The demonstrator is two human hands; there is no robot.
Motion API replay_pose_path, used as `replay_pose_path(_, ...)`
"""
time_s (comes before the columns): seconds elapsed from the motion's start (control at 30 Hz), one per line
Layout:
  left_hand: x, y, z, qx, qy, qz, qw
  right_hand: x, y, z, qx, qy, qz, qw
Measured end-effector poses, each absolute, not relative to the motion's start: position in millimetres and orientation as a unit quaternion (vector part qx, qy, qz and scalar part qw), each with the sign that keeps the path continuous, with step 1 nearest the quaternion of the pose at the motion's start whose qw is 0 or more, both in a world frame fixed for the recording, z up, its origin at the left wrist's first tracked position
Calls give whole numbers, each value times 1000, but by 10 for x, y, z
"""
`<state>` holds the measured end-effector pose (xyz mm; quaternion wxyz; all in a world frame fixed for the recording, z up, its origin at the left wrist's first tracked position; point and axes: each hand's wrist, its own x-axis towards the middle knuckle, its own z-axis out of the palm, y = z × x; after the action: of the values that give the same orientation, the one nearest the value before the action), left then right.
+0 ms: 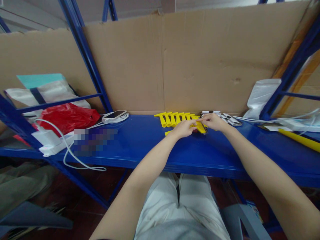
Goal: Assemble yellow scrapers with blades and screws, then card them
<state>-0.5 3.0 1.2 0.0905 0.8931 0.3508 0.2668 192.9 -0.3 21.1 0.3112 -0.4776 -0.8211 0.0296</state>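
Observation:
Both my hands meet over the blue shelf, around a yellow T-shaped plastic piece (200, 127) like a small squeegee or scraper. My left hand (185, 128) is closed on its left side, with the fingertips partly hidden. From the right, my right hand (213, 121) pinches at the same piece, its index finger stretched over toward the left fingers. Just behind my left hand stands a row of several similar yellow pieces (168, 120), side by side. Another bit of yellow (168, 132) shows under my left wrist. Black-and-white flat pieces (228, 119) lie beyond my right hand.
A cardboard panel (125, 66) backs the blue shelf (140, 143). Leftward are a phone (115, 115), a red plastic bag (67, 116) and a white power strip (53, 146) with a hanging cable. On the right are a white pouch (261, 96) and a long yellow object (300, 139).

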Motion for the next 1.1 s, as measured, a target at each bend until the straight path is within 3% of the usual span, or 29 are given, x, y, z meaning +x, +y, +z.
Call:
replay_pose_path(0.27, 3, 28, 7, 890, 351, 274, 99, 1918, -4, 215, -484, -817, 36, 312)
replay_pose_path(0.57, 4, 9, 28, 891, 344, 279, 99, 1926, 33, 211, -577, -720, 80, 377)
replay_pose_path(0.7, 1, -1, 43, 893, 344, 279, 84, 1863, -20, 236, -587, -662, 179, 430)
replay_pose_path(0.87, -17, -29, 61, 891, 360, 268, 68, 1738, -193, 309, -567, -623, 363, 399)
replay_pose_path(1.1, -11, -66, 69, 881, 413, 230, 35, 1668, -216, 322, -561, -588, 392, 432)
